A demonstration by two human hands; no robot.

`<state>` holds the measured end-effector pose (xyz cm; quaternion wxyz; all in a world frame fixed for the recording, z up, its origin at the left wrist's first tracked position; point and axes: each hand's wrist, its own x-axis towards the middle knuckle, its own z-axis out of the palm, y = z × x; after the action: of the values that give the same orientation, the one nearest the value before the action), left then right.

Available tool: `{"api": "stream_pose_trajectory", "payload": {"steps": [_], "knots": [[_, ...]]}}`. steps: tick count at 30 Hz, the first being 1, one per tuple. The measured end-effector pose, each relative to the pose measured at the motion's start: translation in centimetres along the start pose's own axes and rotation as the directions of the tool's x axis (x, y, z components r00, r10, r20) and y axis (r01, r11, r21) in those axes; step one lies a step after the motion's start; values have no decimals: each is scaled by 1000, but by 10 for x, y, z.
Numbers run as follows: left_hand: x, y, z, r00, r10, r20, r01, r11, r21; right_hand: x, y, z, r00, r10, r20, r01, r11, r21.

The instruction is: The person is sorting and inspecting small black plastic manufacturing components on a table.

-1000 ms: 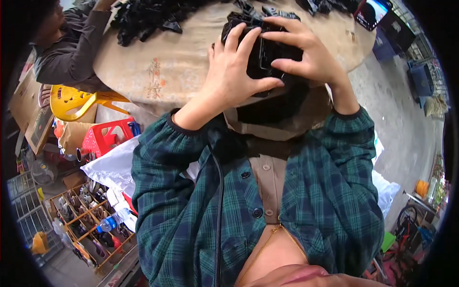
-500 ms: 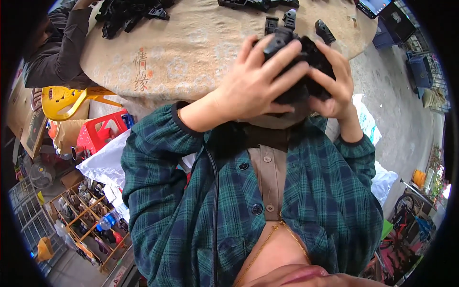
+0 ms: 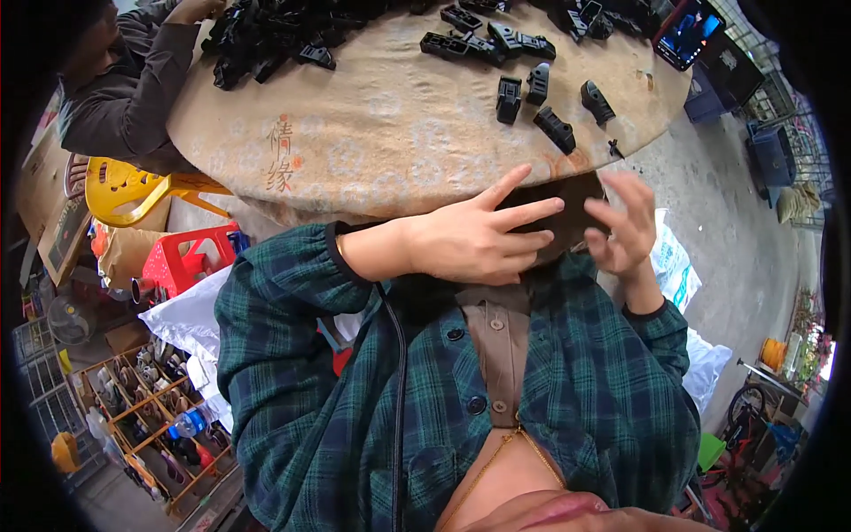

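My left hand (image 3: 470,241) lies with fingers spread across a dark object (image 3: 574,211) at the near edge of the round, cloth-covered table (image 3: 390,142). My right hand (image 3: 623,226) touches that object's right side with its fingers curled. The object is mostly hidden between the hands, and I cannot tell what it is. Several loose black plastic parts (image 3: 541,93) lie on the table just beyond my hands. My green plaid sleeves and jacket fill the lower half of the head view.
Another person's grey sleeve (image 3: 133,89) reaches to a pile of black parts (image 3: 275,35) at the far left. A lit screen (image 3: 687,35) sits at the table's far right. A yellow stool (image 3: 124,191), red stool (image 3: 186,262), white sacks (image 3: 177,319) and a rack (image 3: 151,417) stand left.
The hands came down from over the table to its near edge. The black part gripped high in both hands is no longer plainly seen; the left fingers have spread out.
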<state>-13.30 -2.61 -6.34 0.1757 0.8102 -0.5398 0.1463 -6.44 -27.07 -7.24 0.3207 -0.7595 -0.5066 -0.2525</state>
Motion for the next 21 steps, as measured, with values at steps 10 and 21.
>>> {"api": "stream_pose_trajectory", "payload": {"steps": [10,21], "knots": [[5,-132,-24,695,-551,-462,674,724,150,86,55,56,961,251,116,-229,958,-173],[12,-146,-12,668,-687,-285,616,726,-306,132,60,84,958,126,257,-99,988,-116]]}}
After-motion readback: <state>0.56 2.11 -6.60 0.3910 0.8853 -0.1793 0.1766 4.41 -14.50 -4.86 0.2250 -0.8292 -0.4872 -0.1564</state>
